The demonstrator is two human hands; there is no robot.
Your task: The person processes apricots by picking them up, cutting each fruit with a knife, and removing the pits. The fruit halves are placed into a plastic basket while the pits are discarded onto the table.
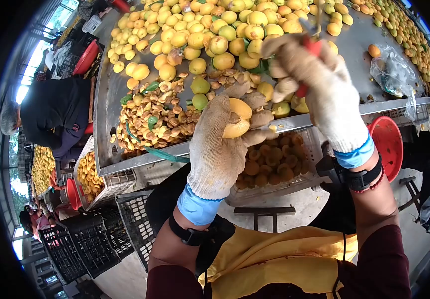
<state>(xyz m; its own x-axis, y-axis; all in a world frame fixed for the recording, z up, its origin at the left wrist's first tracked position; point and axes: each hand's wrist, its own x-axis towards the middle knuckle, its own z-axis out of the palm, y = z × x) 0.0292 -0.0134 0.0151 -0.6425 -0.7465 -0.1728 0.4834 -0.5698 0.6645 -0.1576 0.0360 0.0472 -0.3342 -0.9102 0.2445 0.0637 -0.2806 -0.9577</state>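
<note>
My left hand, in a stained white glove, is closed around a yellow apricot that is cut open, its two halves parted toward my fingers. Up and to the right, my right hand, also gloved and blurred by motion, grips red-handled shears whose metal tips point away from me, apart from the apricot. Under my left hand a crate holds many cut apricot halves. A heap of brown pits and scraps lies on the table left of my left hand.
Whole apricots cover the far part of the metal table. A clear plastic bag lies at the right. Red basins, black crates and a crate of apricot halves stand around. Another person bends at the left.
</note>
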